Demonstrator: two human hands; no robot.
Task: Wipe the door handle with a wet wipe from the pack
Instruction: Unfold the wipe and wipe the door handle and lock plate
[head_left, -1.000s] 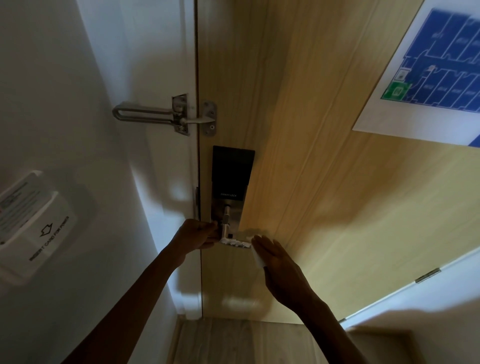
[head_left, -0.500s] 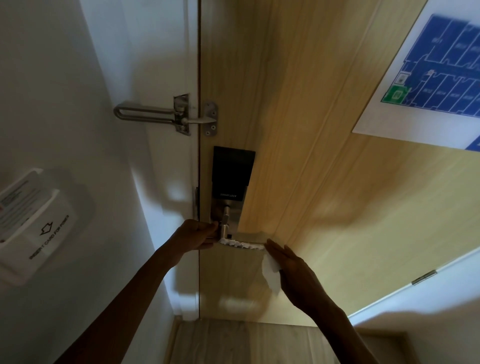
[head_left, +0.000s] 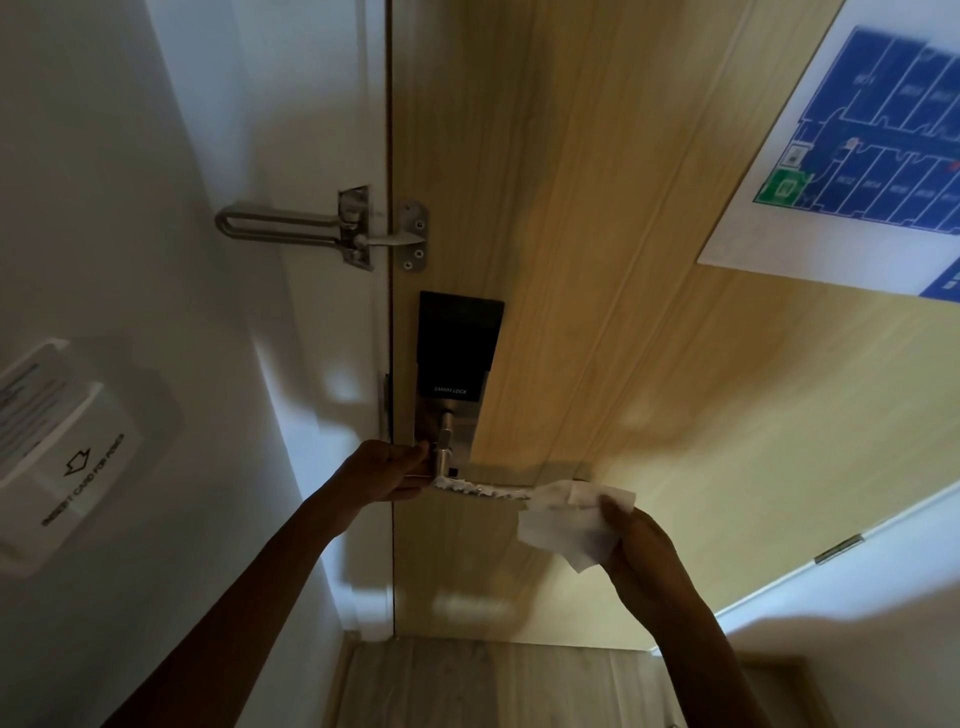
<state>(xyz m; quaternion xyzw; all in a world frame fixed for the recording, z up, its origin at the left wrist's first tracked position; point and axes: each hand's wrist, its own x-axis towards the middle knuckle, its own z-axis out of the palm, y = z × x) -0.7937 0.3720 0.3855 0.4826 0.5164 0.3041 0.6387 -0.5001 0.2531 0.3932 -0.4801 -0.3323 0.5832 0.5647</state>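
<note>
The wooden door (head_left: 597, 260) fills my view, its black smart lock (head_left: 457, 345) above the door handle (head_left: 483, 489). My left hand (head_left: 387, 473) clasps the handle's pivot end. My right hand (head_left: 641, 540) pinches the wet wipe (head_left: 566, 525) at the handle's free tip, the wipe touching it.

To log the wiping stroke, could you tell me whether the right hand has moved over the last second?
Yes. The right hand with the wipe has slid rightward along the handle, away from the lock plate, to the handle's free end.
</note>
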